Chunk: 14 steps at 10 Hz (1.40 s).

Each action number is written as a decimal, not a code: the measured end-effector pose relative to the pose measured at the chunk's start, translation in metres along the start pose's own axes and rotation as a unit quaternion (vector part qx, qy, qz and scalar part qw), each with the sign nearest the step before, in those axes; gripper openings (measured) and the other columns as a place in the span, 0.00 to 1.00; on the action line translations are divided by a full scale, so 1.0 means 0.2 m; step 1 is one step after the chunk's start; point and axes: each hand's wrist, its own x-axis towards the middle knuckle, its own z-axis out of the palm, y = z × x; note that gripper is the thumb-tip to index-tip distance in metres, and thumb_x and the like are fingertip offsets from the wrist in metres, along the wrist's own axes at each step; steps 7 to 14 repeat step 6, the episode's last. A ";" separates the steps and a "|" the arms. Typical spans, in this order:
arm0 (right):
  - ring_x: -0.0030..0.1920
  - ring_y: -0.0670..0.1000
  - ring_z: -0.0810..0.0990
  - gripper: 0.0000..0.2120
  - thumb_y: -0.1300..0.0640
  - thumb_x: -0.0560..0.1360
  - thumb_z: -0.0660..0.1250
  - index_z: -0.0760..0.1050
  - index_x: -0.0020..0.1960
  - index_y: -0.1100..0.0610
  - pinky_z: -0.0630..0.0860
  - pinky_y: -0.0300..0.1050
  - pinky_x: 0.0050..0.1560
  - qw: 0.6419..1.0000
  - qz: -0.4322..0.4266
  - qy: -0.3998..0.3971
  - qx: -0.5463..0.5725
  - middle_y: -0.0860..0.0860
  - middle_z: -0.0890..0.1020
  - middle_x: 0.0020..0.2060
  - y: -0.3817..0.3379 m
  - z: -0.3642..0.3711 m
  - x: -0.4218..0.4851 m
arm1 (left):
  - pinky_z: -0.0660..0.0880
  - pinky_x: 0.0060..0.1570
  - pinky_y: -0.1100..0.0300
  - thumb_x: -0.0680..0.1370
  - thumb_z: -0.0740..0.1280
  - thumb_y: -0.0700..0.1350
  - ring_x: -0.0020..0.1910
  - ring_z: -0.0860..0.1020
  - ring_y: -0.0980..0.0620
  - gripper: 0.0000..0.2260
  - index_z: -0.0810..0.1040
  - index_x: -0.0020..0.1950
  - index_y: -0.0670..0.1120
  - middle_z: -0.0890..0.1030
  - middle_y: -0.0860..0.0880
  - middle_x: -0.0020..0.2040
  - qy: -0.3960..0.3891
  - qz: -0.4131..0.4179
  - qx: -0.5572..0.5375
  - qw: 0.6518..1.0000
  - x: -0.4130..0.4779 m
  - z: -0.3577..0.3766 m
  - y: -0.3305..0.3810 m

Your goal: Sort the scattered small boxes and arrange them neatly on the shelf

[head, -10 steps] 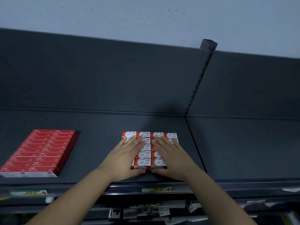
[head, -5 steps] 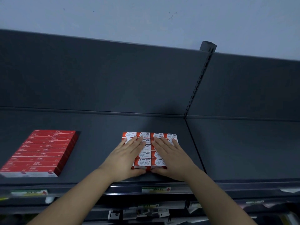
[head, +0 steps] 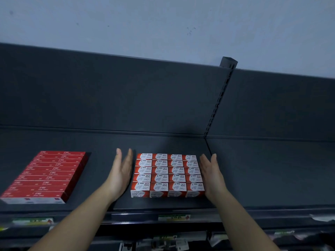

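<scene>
Straight, spread fingers [head: 119, 160] are held edge-up on the left hand [head: 121, 175] and the right hand [head: 212, 176], with nothing gripped. Just between the palms, a neat four-by-five block of small red-and-white paper-clip boxes [head: 167, 175] is flanked on the dark grey metal shelf [head: 101, 142]. Flat red cartons [head: 45, 176] are laid well apart, leftward.

One wide-angle head cam, fwd + down onto shelf [head: 262, 178], close; blurry bottom edge, maybe lower tiers [head: 163, 241].

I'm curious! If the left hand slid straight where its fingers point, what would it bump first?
Probably the shelf's back panel; the left hand passes beside the paper clip boxes, though depth is unclear.
</scene>
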 end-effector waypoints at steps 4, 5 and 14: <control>0.40 0.42 0.82 0.15 0.35 0.79 0.51 0.72 0.49 0.39 0.75 0.38 0.36 0.999 0.041 -0.005 -0.018 0.41 0.82 0.41 0.00 0.02 -0.02 | 0.59 0.74 0.46 0.67 0.44 0.76 0.74 0.66 0.47 0.45 0.45 0.80 0.54 0.62 0.49 0.78 -0.014 -0.039 0.031 0.999 0.01 0.06 -0.01; 0.40 0.42 0.83 0.16 0.34 0.79 0.51 0.73 0.47 0.40 0.76 0.39 0.37 0.999 0.052 -0.012 -0.003 0.41 0.83 0.40 -0.01 0.02 -0.02 | 0.59 0.74 0.46 0.69 0.44 0.75 0.74 0.65 0.47 0.44 0.45 0.80 0.54 0.62 0.49 0.78 -0.013 -0.037 0.032 0.999 0.01 0.06 -0.02; 0.43 0.44 0.85 0.21 0.32 0.78 0.51 0.77 0.52 0.42 0.76 0.42 0.42 0.999 0.037 -0.023 -0.011 0.43 0.86 0.41 -0.03 0.02 -0.03 | 0.58 0.74 0.48 0.71 0.44 0.74 0.75 0.63 0.49 0.42 0.46 0.80 0.52 0.60 0.49 0.78 0.001 -0.025 0.046 0.999 0.00 0.06 0.00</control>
